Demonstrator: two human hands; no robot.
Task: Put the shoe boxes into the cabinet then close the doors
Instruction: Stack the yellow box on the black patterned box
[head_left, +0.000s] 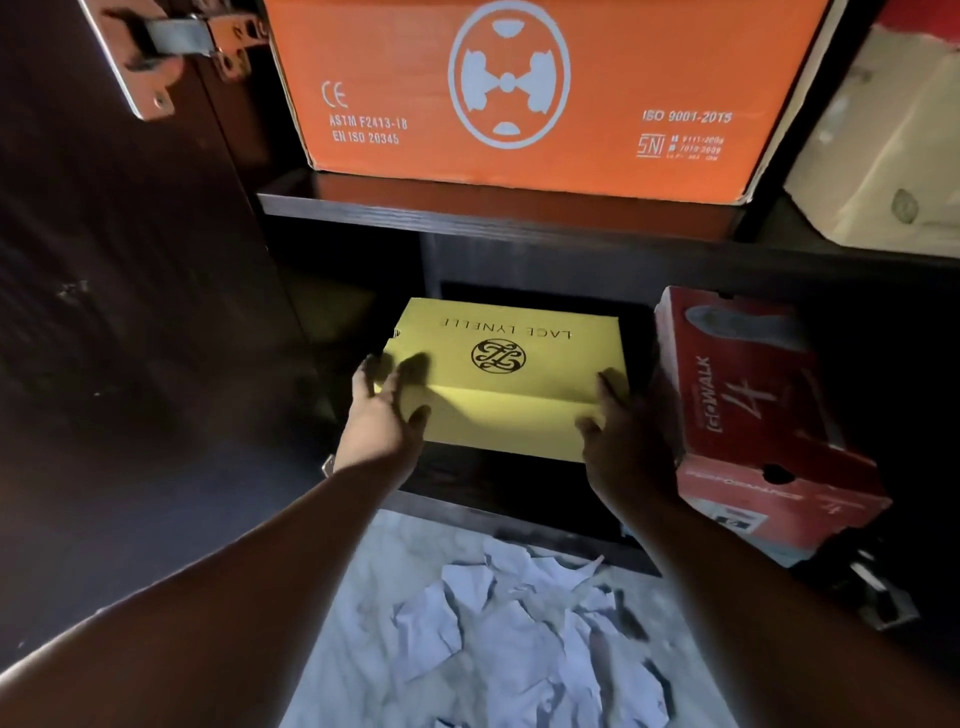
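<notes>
Between both hands, low in the dark cabinet's bottom compartment: flat yellow cardboard shoe box (501, 376) with a black monogram, print upside down. Left hand (382, 413) clasping its left near corner, thumb on the lid, fingers round the edge. Right hand (626, 447) at its right near corner, fingertips lost in shadow, so cannot tell whether gripping or only touching. Just right of the right hand, leaning on edge: red cardboard shoe box (763, 415), lower corner cut into darkness. Above both hands, on the dark wooden shelf (467, 208): large orange cardboard box (524, 88), top cropped. Far upper right: pale crumpled box (883, 156), barely legible. Left of the left hand: open dark cabinet door (130, 312), metal hinge (176, 47). Beneath the forearms: crumpled white paper (509, 623) on the floor.
</notes>
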